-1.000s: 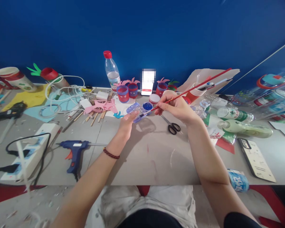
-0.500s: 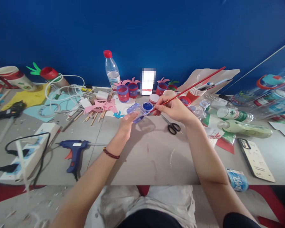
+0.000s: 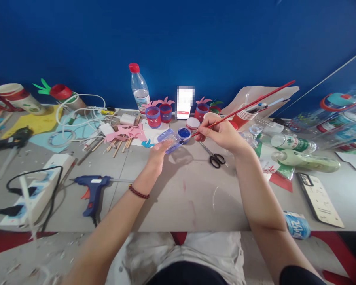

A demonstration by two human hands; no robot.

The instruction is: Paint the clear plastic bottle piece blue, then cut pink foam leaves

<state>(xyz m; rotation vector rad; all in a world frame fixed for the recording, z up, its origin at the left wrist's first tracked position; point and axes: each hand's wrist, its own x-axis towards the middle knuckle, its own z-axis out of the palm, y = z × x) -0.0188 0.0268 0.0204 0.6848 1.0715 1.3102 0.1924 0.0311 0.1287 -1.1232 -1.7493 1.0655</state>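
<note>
My left hand (image 3: 160, 152) is closed around a clear plastic piece (image 3: 165, 136) partly coated in purple-blue paint; the fingers hide some of it. Between the fingertips of my right hand (image 3: 216, 132) is a thin paintbrush with a red handle (image 3: 255, 101), slanting up to the right. Its tip points down-left, close to the front of the open jar of blue paint (image 3: 184, 133) and the painted plastic; I cannot tell whether it touches either. A pink-white jar lid (image 3: 192, 122) lies just behind the paint jar. Scissors with black handles (image 3: 216, 160) rest below my right hand.
Small painted cups (image 3: 153, 117) with pink paper tops stand at the back near a lit phone (image 3: 184, 103) and a bottle with a red cap (image 3: 140, 89). A blue glue gun (image 3: 91, 188) and a power strip (image 3: 40, 188) lie left. Plastic bottles (image 3: 293, 142) crowd the right.
My right hand has moved a little to the right, drawing the brush tip away from the plastic piece toward the paint jar. My left hand has barely moved.
</note>
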